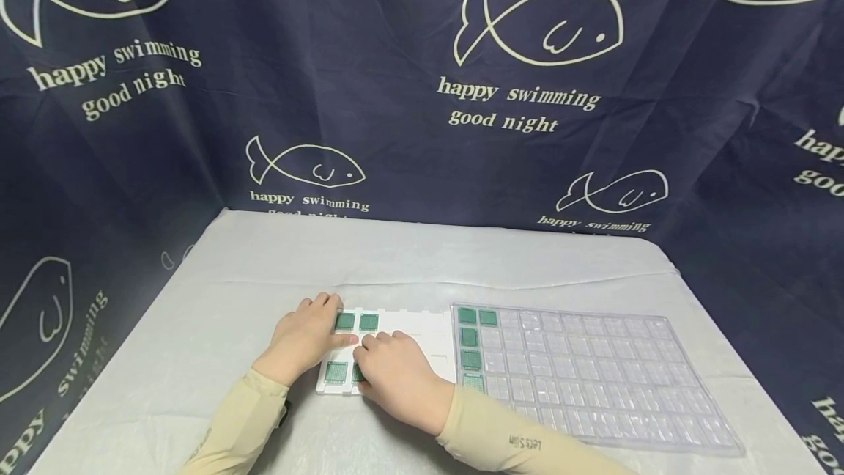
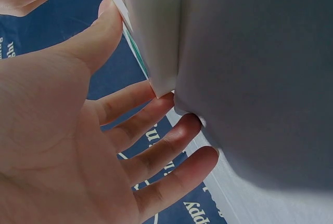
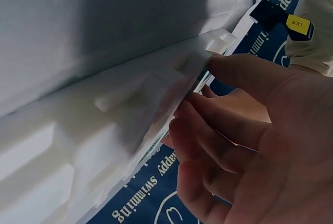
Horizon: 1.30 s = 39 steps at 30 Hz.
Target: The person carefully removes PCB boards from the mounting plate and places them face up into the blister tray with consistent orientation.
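A white foam tray (image 1: 422,325) lies on the table with several small green circuit boards (image 1: 368,322) in its left part. Beside the tray's left edge, my left hand (image 1: 303,336) has its thumb lying over the tray and its fingers stretched out. In the left wrist view, those fingertips (image 2: 182,126) touch the tray's edge and the table. My right hand (image 1: 404,376) reaches over the tray's near row, fingers bent. It pinches a green circuit board (image 1: 357,372) between thumb and fingers, most of the board being hidden by the hand.
A clear plastic tray (image 1: 574,347) with many compartments stands right of the white one. Several green boards (image 1: 469,337) fill its left column, with one more (image 1: 488,317) beside the top one. A dark fish-print curtain (image 1: 409,94) hangs behind the white-covered table (image 1: 369,255).
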Available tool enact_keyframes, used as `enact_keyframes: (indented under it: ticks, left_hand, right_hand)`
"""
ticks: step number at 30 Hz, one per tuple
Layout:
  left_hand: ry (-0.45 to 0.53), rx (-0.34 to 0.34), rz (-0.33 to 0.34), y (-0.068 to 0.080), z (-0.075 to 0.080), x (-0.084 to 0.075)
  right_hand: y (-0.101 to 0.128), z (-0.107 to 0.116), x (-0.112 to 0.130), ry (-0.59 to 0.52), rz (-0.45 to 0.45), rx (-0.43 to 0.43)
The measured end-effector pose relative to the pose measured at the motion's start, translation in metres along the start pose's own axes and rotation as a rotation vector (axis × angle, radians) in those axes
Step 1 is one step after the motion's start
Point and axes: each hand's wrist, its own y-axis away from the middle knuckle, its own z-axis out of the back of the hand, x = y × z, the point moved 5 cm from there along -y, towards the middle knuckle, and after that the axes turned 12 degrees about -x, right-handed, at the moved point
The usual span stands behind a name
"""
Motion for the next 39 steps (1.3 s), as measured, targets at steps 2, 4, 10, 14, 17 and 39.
enact_keyframes:
  ticks: [2,4,10,14,17,39]
  left_hand:
    - [-0.001,-0.001,-0.002,0.000,-0.001,0.000]
    - [-0.001,-0.001,-0.002,0.000,-0.001,0.000]
    - [0.003,0.002,-0.002,0.001,0.000,0.000]
    - [0.005,0.003,-0.003,0.002,0.001,0.000]
    - [0.006,0.007,0.000,0.002,0.002,-0.001]
    - [0.002,0.011,-0.002,0.002,0.003,-0.001]
  right_hand:
    - [0.000,0.000,-0.001,-0.006,0.000,-0.008]
    - [0.000,0.000,-0.001,-0.015,-0.003,-0.017]
    - [0.001,0.000,-0.003,-0.041,-0.012,-0.038]
    - [0.001,0.002,-0.004,-0.042,-0.020,-0.053]
    - [0.000,0.004,-0.005,-0.038,-0.025,-0.060]
    - [0.009,0.008,-0.020,-0.053,-0.070,-0.053]
